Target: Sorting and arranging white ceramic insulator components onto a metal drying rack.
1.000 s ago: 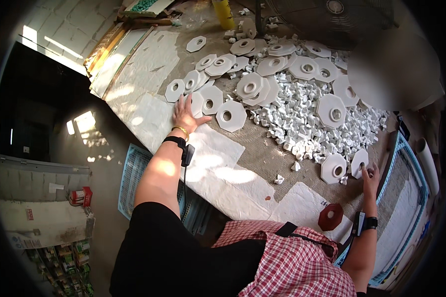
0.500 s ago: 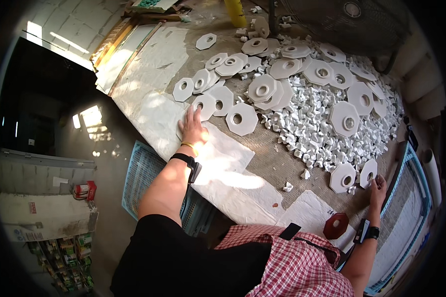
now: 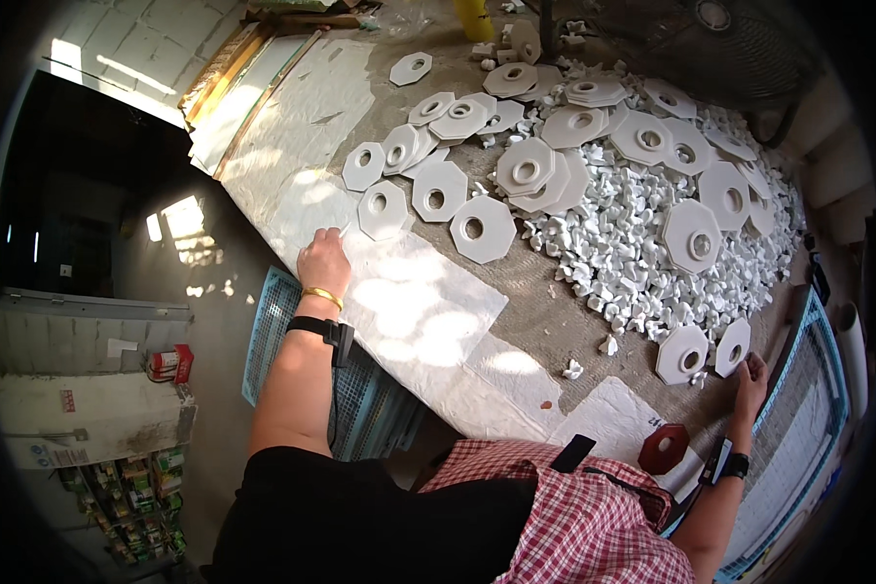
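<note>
My left hand (image 3: 323,265) rests at the near left edge of the table, its fingers curled together; whether anything is in them is hidden. Just beyond it lies a white octagonal plate with a round hole (image 3: 383,211). Several similar plates (image 3: 483,230) spread and overlap behind that one. At the right, the fingers of my right hand (image 3: 749,384) pinch the edge of another white octagonal plate (image 3: 733,347), which stands tilted. Beside it another octagonal plate (image 3: 681,354) leans at the edge of a heap of small white knobbly pieces (image 3: 613,253).
A dark red octagonal piece (image 3: 663,448) lies on white paper near my body. Blue mesh trays (image 3: 273,336) stand below the table's left edge, and a blue-framed screen (image 3: 798,409) is at the right. A fan (image 3: 711,49) stands behind the heap beside a yellow post (image 3: 473,19).
My left hand has drawn back from the octagonal plate toward the table edge, and its spread fingers have curled. That plate lies slightly farther left. My right hand stays at its plate.
</note>
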The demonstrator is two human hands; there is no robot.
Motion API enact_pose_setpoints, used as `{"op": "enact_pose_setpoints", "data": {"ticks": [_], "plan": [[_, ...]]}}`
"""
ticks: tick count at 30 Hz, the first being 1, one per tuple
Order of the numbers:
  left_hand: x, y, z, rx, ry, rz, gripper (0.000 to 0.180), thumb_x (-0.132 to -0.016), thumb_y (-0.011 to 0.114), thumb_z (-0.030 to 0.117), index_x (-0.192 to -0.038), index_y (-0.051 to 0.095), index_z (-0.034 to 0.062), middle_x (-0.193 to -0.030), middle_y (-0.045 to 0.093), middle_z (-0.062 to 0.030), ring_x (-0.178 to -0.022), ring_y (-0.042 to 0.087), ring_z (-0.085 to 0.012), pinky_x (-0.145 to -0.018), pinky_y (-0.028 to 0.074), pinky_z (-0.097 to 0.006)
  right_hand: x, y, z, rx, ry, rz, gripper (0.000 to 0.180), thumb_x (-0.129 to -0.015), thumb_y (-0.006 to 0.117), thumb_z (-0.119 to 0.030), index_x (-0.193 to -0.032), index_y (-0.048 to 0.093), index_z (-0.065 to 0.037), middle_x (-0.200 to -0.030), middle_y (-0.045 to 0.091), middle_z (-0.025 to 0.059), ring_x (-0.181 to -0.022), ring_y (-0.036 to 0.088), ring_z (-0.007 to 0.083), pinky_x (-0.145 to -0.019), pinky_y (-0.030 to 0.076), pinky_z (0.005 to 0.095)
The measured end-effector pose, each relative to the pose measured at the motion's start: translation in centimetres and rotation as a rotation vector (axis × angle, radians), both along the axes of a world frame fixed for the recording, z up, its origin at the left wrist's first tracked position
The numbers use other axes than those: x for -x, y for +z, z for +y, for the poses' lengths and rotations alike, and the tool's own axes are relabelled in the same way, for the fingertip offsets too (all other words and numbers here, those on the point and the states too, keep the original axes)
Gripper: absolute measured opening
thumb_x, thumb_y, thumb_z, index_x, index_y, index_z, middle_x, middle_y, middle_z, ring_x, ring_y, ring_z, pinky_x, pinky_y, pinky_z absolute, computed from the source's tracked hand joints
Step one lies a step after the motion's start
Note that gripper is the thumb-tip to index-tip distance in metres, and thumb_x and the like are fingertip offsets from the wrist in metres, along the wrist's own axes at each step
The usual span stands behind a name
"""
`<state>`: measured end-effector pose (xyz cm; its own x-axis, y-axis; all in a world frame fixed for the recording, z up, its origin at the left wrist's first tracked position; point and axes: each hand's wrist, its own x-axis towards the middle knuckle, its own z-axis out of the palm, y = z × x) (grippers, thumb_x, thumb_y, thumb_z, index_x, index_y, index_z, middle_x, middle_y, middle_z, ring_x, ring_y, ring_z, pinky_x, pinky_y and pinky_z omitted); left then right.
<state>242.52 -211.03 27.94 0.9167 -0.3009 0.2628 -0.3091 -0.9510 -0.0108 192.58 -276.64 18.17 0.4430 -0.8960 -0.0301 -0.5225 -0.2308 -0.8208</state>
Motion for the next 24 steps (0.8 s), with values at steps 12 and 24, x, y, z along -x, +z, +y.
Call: {"op": "enact_pose_setpoints", "data": {"ticks": [12, 24], "plan": [[-7.4, -3.1, -3.1, 1.021, 0.156, 0.576, 0.048, -0.086, 0.074, 0.026, -0.115, 0.057, -0.0077, -0.106, 0.068, -0.0112, -0.09, 0.064, -0.017, -0.079, 0.052, -0.03, -0.4, -0.4, -0.1, 0.051, -0.006, 0.048, 0.036, -0.091, 0.065, -0.01, -0.124, 0.06, 0.002, -0.11, 0.065, 0.0068, -0.096, 0.06, 0.0127, -0.089, 0.048, 0.0262], [-18.2, -3.8, -1.5, 1.516, 0.143, 0.345, 0.047, -0.081, 0.073, -0.002, -0.123, 0.052, 0.0002, -0.105, 0.067, -0.0116, -0.087, 0.066, -0.0207, -0.075, 0.056, -0.035, -1.6, -0.3, -0.2, 0.084, 0.016, 0.055, 0.034, -0.091, 0.064, -0.011, -0.123, 0.06, 0.002, -0.107, 0.065, 0.0075, -0.094, 0.06, 0.0149, -0.089, 0.047, 0.0281]]}}
